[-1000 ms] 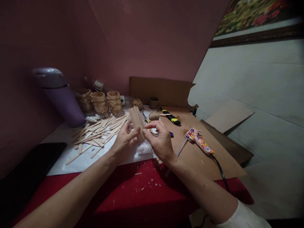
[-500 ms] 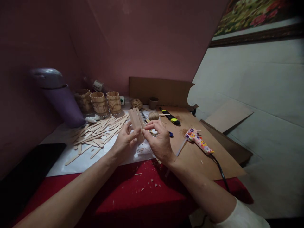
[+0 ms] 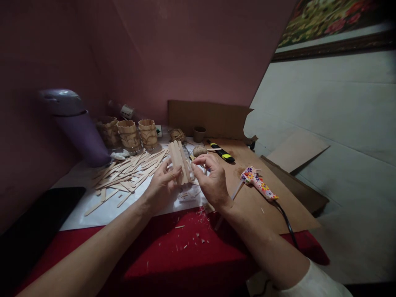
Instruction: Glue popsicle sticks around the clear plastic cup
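Observation:
A small panel of craft sticks [image 3: 177, 156] set side by side stands tilted over the table, with my left hand [image 3: 161, 183] closed around its left and lower part, thumb across the front. Just right of the panel is my right hand [image 3: 214, 180], its thumb and index finger pinched near the panel's edge. Whatever lies between those fingertips is too small to make out. Loose craft sticks [image 3: 131, 173] are heaped to the left. Below the panel sits a clear plastic wrapper [image 3: 188, 193].
A floral glue gun [image 3: 260, 183] and a black-yellow utility knife [image 3: 221, 151] lie on cardboard [image 3: 291, 212] at right. Decorated stick cups [image 3: 148, 134], a purple thermos [image 3: 82, 134], twine [image 3: 200, 151] and a small brown pot [image 3: 199, 134] stand behind. Wood scraps dot the red cloth [image 3: 167, 251].
My right hand has drawn slightly right, off the panel's edge. The panel has turned a little, showing more of its right side. My left hand keeps its hold.

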{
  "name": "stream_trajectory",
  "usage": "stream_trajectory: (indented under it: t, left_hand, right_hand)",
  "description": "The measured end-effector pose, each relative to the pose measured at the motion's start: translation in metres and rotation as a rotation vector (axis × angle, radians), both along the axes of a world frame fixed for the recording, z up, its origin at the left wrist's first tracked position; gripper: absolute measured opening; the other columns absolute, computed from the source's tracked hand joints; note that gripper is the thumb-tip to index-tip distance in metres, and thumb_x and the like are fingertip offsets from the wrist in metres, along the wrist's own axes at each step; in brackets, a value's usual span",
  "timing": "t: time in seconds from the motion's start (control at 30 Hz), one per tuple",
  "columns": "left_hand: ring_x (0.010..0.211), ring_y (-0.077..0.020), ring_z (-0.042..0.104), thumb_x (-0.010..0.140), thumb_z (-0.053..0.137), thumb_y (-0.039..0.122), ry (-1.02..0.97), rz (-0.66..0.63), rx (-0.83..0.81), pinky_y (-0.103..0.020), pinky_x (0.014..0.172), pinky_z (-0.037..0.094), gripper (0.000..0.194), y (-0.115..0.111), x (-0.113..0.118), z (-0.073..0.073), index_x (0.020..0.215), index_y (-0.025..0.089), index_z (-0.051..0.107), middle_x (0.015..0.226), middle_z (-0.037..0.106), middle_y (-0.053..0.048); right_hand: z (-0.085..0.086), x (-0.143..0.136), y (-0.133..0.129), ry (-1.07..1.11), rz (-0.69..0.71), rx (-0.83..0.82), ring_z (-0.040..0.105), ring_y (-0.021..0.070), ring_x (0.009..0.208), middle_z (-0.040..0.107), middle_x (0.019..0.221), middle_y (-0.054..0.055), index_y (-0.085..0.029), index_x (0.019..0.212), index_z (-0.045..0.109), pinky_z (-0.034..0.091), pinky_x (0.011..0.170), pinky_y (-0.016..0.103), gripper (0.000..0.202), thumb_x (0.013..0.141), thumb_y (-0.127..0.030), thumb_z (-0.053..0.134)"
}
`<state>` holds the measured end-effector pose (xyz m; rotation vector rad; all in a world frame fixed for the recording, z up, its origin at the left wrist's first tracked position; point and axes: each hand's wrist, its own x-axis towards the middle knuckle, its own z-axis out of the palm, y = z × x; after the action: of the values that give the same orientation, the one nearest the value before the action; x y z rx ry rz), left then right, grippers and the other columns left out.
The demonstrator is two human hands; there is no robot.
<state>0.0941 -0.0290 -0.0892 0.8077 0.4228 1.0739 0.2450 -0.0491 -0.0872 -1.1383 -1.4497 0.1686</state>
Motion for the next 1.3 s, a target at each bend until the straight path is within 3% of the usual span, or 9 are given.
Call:
stream_trajectory:
  t: [0.2, 0.37, 0.53, 0.73, 0.93, 1.13, 1.3]
  left_hand:
    - [0.088, -0.0232, 0.070, 0.078, 0.083, 0.027, 0.068, -0.049, 0.014, -0.035, 0.072, 0.059, 0.050, 0.000, 0.000, 0.002, 0.123, 0.019, 0.063, 0.109, 0.072, -0.011]
    - [0.081, -0.0191, 0.067, 0.069, 0.084, 0.020, 0.096, -0.031, 0.020, -0.031, 0.069, 0.056, 0.065, -0.001, 0.001, 0.002, 0.130, 0.020, 0.060, 0.103, 0.072, -0.007]
    - [0.080, -0.0191, 0.067, 0.064, 0.088, 0.021, 0.134, 0.051, 0.023, -0.031, 0.070, 0.054, 0.083, -0.001, 0.002, -0.001, 0.139, 0.020, 0.052, 0.103, 0.072, -0.008]
    - [0.099, -0.0279, 0.069, 0.057, 0.095, 0.029, 0.285, 0.166, 0.134, -0.038, 0.084, 0.054, 0.102, 0.005, 0.000, -0.007, 0.146, 0.017, 0.047, 0.116, 0.070, -0.014]
    - [0.115, -0.0326, 0.065, 0.056, 0.096, 0.031, 0.341, 0.226, 0.201, -0.040, 0.093, 0.052, 0.103, 0.010, -0.001, -0.013, 0.145, 0.017, 0.047, 0.127, 0.067, -0.015]
    - [0.100, -0.0301, 0.070, 0.057, 0.094, 0.028, 0.280, 0.129, 0.137, -0.040, 0.087, 0.053, 0.105, 0.005, 0.000, -0.007, 0.149, 0.017, 0.045, 0.115, 0.072, -0.014]
    - [0.085, -0.0238, 0.070, 0.057, 0.092, 0.024, 0.241, 0.104, 0.058, -0.036, 0.077, 0.054, 0.097, 0.000, 0.002, -0.001, 0.144, 0.017, 0.050, 0.103, 0.073, -0.010]
  right_hand:
    - [0.006, 0.006, 0.004, 0.041, 0.035, -0.020, 0.065, 0.0234, 0.093, 0.070, 0.092, 0.006, -0.022, 0.082, 0.067, 0.052, 0.080, 0.038, 0.009, 0.088, -0.027, 0.063]
    - [0.007, 0.006, -0.001, -0.081, 0.095, 0.076, 0.063, 0.0225, 0.099, 0.067, 0.094, 0.005, -0.023, 0.080, 0.067, 0.050, 0.093, 0.041, 0.007, 0.087, -0.020, 0.066]
    - [0.007, 0.006, -0.006, -0.259, 0.062, 0.122, 0.062, 0.0240, 0.100, 0.067, 0.098, 0.007, -0.021, 0.086, 0.070, 0.050, 0.092, 0.043, 0.007, 0.089, -0.016, 0.065]
    - [0.005, 0.006, -0.006, -0.399, 0.013, 0.158, 0.061, 0.0260, 0.102, 0.068, 0.100, 0.008, -0.020, 0.088, 0.068, 0.049, 0.092, 0.043, 0.008, 0.090, -0.014, 0.063]
    - [0.002, 0.006, -0.004, -0.511, 0.005, 0.145, 0.058, 0.0283, 0.101, 0.067, 0.102, 0.012, -0.018, 0.091, 0.065, 0.048, 0.091, 0.045, 0.012, 0.094, -0.014, 0.054]
    - [-0.001, 0.005, -0.001, -0.443, 0.007, 0.124, 0.056, 0.0285, 0.102, 0.063, 0.104, 0.012, -0.021, 0.088, 0.059, 0.047, 0.091, 0.047, 0.014, 0.089, -0.010, 0.050]
    - [-0.001, 0.004, 0.001, -0.248, 0.075, 0.112, 0.056, 0.0264, 0.100, 0.060, 0.100, 0.011, -0.021, 0.084, 0.055, 0.046, 0.090, 0.045, 0.011, 0.092, -0.014, 0.050]
